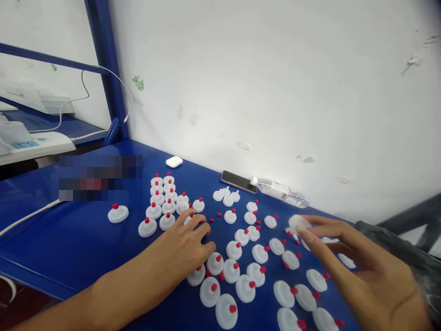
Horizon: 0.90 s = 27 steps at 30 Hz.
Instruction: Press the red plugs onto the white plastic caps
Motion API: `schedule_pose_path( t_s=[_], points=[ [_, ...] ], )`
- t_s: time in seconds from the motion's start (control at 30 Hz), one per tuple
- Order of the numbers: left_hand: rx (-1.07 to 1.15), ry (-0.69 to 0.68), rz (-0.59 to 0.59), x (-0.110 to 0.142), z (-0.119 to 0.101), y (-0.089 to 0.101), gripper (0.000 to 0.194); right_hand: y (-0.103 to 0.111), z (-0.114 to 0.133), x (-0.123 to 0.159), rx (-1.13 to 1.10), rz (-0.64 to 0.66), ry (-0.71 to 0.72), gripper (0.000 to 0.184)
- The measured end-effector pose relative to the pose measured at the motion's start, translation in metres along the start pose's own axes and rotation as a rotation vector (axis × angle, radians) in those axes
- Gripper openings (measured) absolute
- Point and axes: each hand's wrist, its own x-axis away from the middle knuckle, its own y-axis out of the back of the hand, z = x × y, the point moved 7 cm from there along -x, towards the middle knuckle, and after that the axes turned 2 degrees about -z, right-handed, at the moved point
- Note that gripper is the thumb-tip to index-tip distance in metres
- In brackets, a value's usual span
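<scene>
Right hand (374, 271) pinching white disc (298, 221); left hand (190, 240) perhaps touching red-tipped disc (188, 220).

Rnd white plastic lids (117, 215) w/ sm. red cyl. caps (147, 220), many upright on blue surface (82, 248); few caps loose btwn; 1 lid (299, 221) held up.

Head view close above blue table (93, 243), facing forward-down.

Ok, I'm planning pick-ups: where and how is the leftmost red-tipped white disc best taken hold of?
Probably by opposite edges of the white disc, coming from above: it sits with its red tip up, apart from the other discs, leaving its wide round rim open all round.
</scene>
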Motion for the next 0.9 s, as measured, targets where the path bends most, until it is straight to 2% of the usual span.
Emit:
schedule_pose_path(
  t_s=[0.2, 0.3, 0.43, 0.53, 0.67, 0.77, 0.9],
  points=[
    [0.002, 0.010, -0.006, -0.001, -0.001, 0.001, 0.017, -0.011, 0.030, 0.006, -0.082, 0.026, 0.049, 0.040],
    [-0.001, -0.001, -0.003, -0.004, -0.001, 0.009, 0.023, -0.020, 0.049, 0.008, -0.102, 0.091, 0.136, 0.037],
    [-0.006, -0.034, -0.022, -0.008, 0.001, 0.022, 0.022, -0.032, 0.069, 0.011, -0.081, 0.152, 0.266, 0.028],
    [-0.010, -0.041, -0.051, -0.008, 0.002, 0.021, 0.026, -0.036, 0.075, 0.013, -0.095, 0.155, 0.312, 0.026],
    [-0.028, -0.015, -0.089, -0.004, 0.001, 0.005, 0.033, -0.034, 0.075, 0.015, -0.093, 0.150, 0.380, 0.021],
    [-0.024, -0.011, -0.116, -0.002, -0.002, -0.004, 0.028, -0.032, 0.074, 0.015, -0.091, 0.153, 0.400, 0.018],
    [0.023, -0.026, -0.142, -0.002, -0.006, 0.005, 0.023, -0.036, 0.079, 0.016, -0.108, 0.161, 0.411, 0.016]
  ],
)
